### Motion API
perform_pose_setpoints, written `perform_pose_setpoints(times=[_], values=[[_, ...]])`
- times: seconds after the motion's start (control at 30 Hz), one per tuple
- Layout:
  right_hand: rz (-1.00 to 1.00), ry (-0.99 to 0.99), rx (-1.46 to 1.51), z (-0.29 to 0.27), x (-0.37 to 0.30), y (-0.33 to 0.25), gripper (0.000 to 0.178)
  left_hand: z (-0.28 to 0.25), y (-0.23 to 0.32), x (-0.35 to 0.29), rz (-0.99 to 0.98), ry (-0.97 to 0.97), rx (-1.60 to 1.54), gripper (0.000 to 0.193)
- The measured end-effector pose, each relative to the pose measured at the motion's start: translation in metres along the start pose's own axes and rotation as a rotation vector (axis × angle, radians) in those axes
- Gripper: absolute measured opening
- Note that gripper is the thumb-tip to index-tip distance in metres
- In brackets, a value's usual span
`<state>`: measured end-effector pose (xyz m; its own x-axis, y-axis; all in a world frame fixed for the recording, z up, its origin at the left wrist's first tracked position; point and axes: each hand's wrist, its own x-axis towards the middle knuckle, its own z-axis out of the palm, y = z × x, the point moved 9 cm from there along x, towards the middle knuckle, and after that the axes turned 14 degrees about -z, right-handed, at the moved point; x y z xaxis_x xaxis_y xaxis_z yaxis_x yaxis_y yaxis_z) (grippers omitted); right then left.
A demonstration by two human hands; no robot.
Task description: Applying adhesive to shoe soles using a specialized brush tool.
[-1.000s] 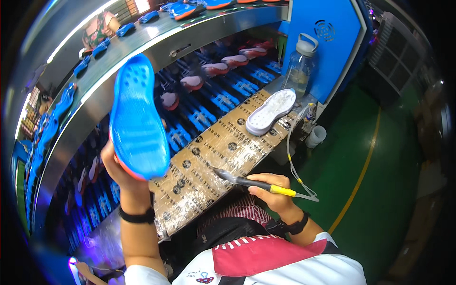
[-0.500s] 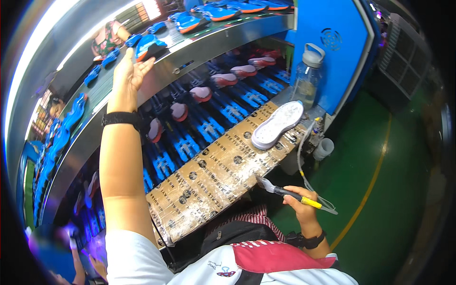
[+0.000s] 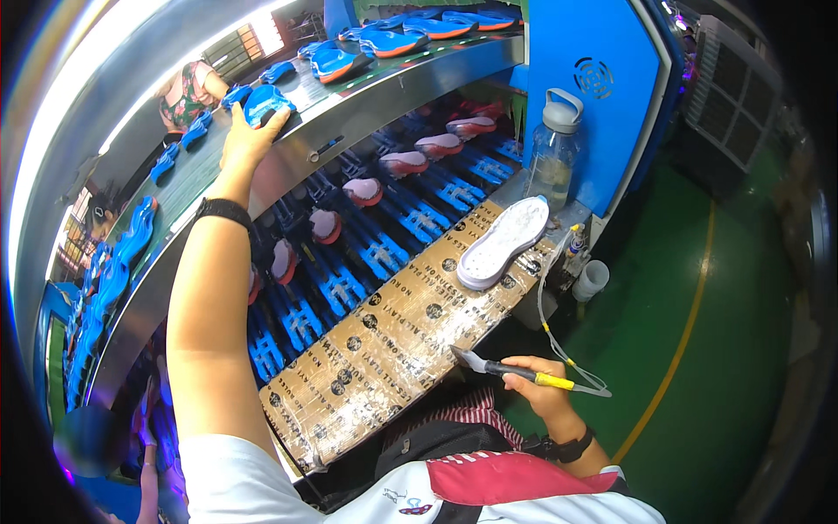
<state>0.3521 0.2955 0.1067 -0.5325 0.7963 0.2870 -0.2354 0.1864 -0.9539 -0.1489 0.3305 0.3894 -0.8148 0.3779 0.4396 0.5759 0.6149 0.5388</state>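
Stretched up to the raised conveyor, my left hand [image 3: 247, 141] grips a blue shoe sole [image 3: 266, 105], thumb on one side and fingers on the other. My right hand [image 3: 546, 393] is closed round a brush [image 3: 496, 367] with a black and yellow handle. Its bristles point left, by the front edge of the cardboard-covered shelf [image 3: 384, 327]. A thin clear tube [image 3: 546, 327] runs by the brush handle. On the shelf's right part lies a white shoe sole [image 3: 508, 237], its hollow side facing up.
Several blue and orange soles [image 3: 393, 42] lie along the conveyor [image 3: 301, 113]. Beneath it, pink and white shoe forms stand on a blue rack [image 3: 384, 253]. A water bottle [image 3: 552, 162] stands by the blue machine wall [image 3: 594, 131]. A white cup [image 3: 592, 279] hangs off the shelf's end. Another person [image 3: 188, 100] is across the conveyor.
My left hand has gone from open fingers beside the blue sole to gripping it, and the sole has tilted. My right hand with the brush has shifted slightly left.
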Motion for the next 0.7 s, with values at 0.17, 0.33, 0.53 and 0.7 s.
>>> perform_pose_setpoints(times=[0.17, 0.33, 0.53, 0.7], values=[[0.051, 0.017, 0.006, -0.001, -0.004, 0.004, 0.024, 0.023, 0.018, 0.024, -0.029, -0.128, 0.049, 0.12], [0.035, -0.046, 0.021, 0.023, 0.003, -0.001, 0.024, 0.019, 0.007, 0.024, -0.011, -0.126, 0.016, 0.11], [0.008, -0.127, 0.047, 0.049, -0.001, -0.007, 0.024, -0.085, -0.032, -0.031, 0.126, 0.534, 0.451, 0.072], [0.028, -0.177, 0.058, 0.075, -0.016, -0.02, 0.024, -0.169, -0.135, -0.026, -0.033, 0.392, 0.66, 0.054]])
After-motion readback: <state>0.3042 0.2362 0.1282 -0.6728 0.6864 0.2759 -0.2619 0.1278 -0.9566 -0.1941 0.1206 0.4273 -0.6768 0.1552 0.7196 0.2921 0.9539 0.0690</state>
